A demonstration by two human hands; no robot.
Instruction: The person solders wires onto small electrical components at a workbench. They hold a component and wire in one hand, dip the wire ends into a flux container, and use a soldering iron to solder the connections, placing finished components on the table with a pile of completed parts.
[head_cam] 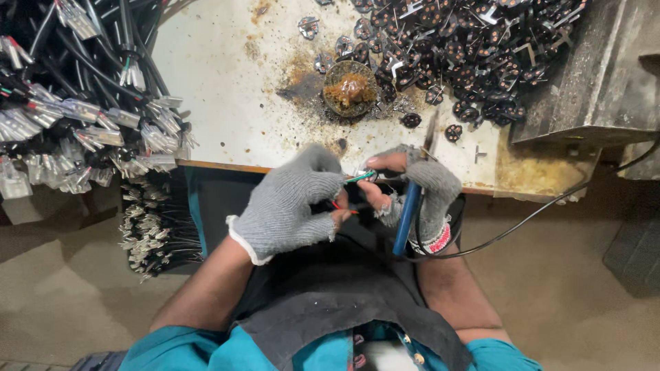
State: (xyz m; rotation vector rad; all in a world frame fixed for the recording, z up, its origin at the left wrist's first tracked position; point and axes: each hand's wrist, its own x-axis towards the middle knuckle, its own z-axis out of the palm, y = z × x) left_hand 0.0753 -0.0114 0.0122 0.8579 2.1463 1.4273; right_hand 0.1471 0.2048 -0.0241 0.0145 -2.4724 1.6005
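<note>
My left hand [289,203], in a grey knit glove, pinches thin green and red wires [356,178] near the bench's front edge. My right hand [416,189], in a grey fingerless glove, grips a blue-handled soldering iron [408,213] whose tip [431,134] points up over the bench, and its fingertips also pinch the wire ends. Both hands meet just below the white bench top [227,89]. A black cord [536,213] runs from the iron off to the right.
A round tin of brown flux [349,88] sits on the stained bench. A heap of small black round parts [467,48] fills the far right. Bundles of black cables with metal terminals [75,103] lie at left. A grey metal block [598,75] stands at right.
</note>
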